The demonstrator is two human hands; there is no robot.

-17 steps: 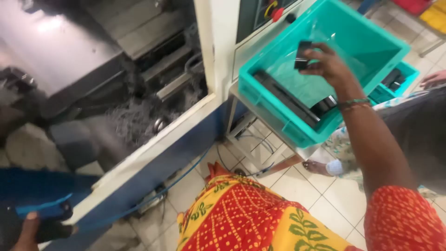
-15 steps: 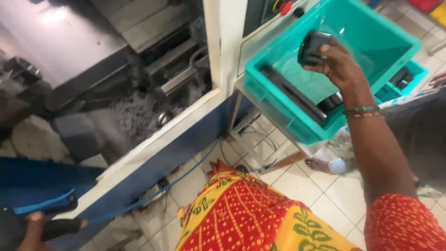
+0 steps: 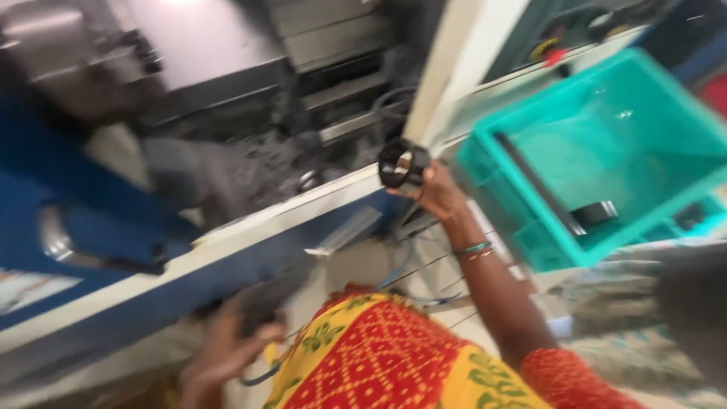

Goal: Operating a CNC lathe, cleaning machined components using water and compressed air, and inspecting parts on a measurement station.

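My right hand [image 3: 438, 191] holds a dark metal ring [image 3: 402, 164] up in front of the machine's open bay, left of a teal plastic crate [image 3: 530, 227]. The ring is round and hollow, gripped at its right side by my fingers. My left hand [image 3: 219, 356] is low at the bottom left, blurred, closed on a dark object [image 3: 265, 299] whose kind I cannot make out. A dark flat part [image 3: 594, 213] lies inside the crate.
The machine has a white and blue front rail [image 3: 250, 235] and a grey interior with metal chips [image 3: 265, 167]. A blue sliding door [image 3: 68, 220] stands at left. Another person's grey garment [image 3: 681, 303] is at the right. Tiled floor lies below.
My right hand has lifted the dark ring out of the teal crate and carried it left toward the machine opening. The view has swung right, and my left hand has risen.
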